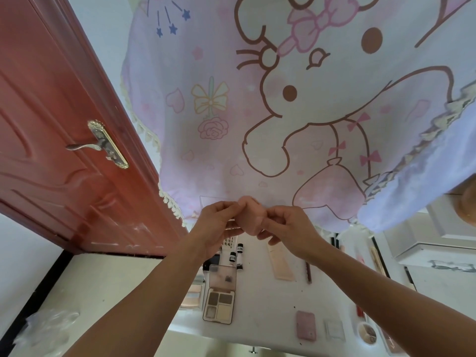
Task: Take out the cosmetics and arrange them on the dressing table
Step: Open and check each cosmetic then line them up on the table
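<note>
Makeup sponge (247, 215), peach-pink and matte, is held in the air over the far edge of the dressing table (270, 305), just in front of the hanging cloth (221, 104). Its long axis runs roughly away from the person, with one rounded end towards the cloth and the other towards the table. It looks soft and egg-like, with a slight waist where it is squeezed.

The left hand (219, 222) pinches its left side with curled fingertips. The right hand (288, 228) pinches its right side, fingers bent round it.

On the smooth white tabletop below the hands lies an open eyeshadow palette (219, 305) with four brown and cream pans, its clear lid folded back. Beyond it lie small black-capped tubes (233, 256). A long pale peach case (282, 262) and a dark red pencil (308, 271) lie nearer the middle. A dusty pink compact (306, 325) sits by the near edge.

The cloth is thin, pink and lilac, printed with a cartoon cat and trimmed with a cream fringe. A glossy red door (51, 112) stands at the left.
</note>
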